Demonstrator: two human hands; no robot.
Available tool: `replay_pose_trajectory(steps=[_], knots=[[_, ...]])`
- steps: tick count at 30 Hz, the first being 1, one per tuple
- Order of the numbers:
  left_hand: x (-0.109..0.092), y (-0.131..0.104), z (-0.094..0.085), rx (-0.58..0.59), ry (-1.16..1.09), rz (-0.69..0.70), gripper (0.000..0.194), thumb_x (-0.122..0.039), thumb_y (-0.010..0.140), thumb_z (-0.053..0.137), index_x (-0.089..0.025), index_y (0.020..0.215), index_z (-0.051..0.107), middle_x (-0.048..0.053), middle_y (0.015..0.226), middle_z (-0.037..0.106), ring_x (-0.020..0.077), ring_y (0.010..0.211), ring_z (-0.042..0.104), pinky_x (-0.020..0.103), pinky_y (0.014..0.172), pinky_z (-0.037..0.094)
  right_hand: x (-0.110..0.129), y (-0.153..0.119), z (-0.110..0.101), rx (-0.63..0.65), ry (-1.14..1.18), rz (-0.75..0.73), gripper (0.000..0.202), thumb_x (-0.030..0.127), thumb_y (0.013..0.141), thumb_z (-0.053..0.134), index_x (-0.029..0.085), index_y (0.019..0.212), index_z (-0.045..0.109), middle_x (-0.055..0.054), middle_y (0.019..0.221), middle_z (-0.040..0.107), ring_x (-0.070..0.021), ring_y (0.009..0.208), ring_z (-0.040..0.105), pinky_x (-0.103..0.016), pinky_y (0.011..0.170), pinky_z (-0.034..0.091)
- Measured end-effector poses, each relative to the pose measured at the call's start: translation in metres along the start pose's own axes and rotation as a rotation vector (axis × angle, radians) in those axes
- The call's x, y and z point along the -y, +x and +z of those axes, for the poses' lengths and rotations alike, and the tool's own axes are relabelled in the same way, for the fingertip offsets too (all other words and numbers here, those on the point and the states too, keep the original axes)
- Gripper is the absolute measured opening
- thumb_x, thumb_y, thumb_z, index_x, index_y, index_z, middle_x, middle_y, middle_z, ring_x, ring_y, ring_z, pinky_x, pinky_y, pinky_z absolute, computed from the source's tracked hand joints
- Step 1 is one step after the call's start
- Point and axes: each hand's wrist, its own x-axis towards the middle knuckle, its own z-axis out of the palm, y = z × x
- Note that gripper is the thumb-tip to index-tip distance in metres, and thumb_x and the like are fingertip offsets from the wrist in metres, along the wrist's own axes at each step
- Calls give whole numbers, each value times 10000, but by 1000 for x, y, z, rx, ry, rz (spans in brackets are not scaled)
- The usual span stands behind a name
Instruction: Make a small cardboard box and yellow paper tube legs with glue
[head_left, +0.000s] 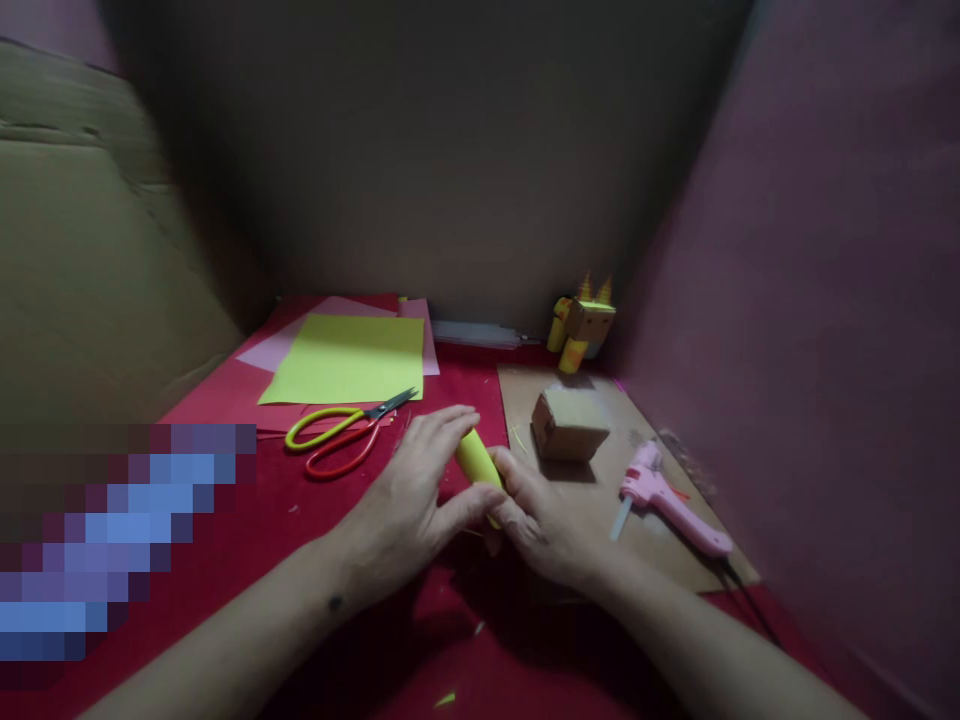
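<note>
This is a small papercraft workspace, its red work surface point(247, 520) boxed in by what seem, in the dim light, to be cardboard panels point(75, 250), and stocked with coloured paper sheets point(352, 360), yellow-and-red-handled scissors point(373, 412), a pink hot-glue gun point(669, 503) and a little cardboard box point(574, 430).

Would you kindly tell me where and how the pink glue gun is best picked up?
The pink glue gun is probably best gripped around its long handle, coming from the near right: the handle slants that way across the cardboard sheet, away from the protruding pale stick, while the dark cord trails near its end.
</note>
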Motion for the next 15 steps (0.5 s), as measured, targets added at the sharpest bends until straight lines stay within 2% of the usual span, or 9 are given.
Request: replay_pose_trajectory(steps=[2,4,6,8,11,15], knots=[[0,0,-2,6,-9,12,694,-534,816,593,-200,1371,345,138,1404,403,278,1326,350,476,1106,336,-2,3,0,12,221,76,230,433,912,479,207,889,447,59,631,491,-101,523,480,-236,516,393],[-2,0,0,6,-2,21,948,-567,703,699,-215,1437,212,155,1448,328,303,1342,316,498,1105,333,-5,6,2,-9,473,147,237,433,888,526,204,880,465,50,645,536,-99,505,514,-232,502,405],[-5,-1,4,54,17,51,1126,-536,624,776,-240,1471,96,163,1469,267,322,1352,287,509,1089,350,-8,9,5,-59,665,178,232,420,871,558,197,870,491,37,670,571,-100,527,548,-231,524,422],[-7,-3,9,95,49,80,1150,-455,631,799,-268,1481,48,162,1481,221,336,1367,249,525,1081,349,-8,9,7,-79,759,180,214,397,864,577,193,864,514,33,672,581,-103,562,561,-234,561,430],[-6,-4,15,96,35,88,1094,-352,685,772,-306,1482,24,151,1487,167,349,1381,210,555,1081,325,-5,8,11,-70,769,175,213,398,847,597,196,833,533,35,640,574,-109,570,546,-237,571,417],[-1,-4,19,137,-197,37,1034,-289,712,734,-376,1469,36,105,1410,226,305,1284,371,498,1006,436,-4,6,14,-31,771,186,210,399,818,609,193,843,573,21,651,589,-124,585,544,-255,592,430]])
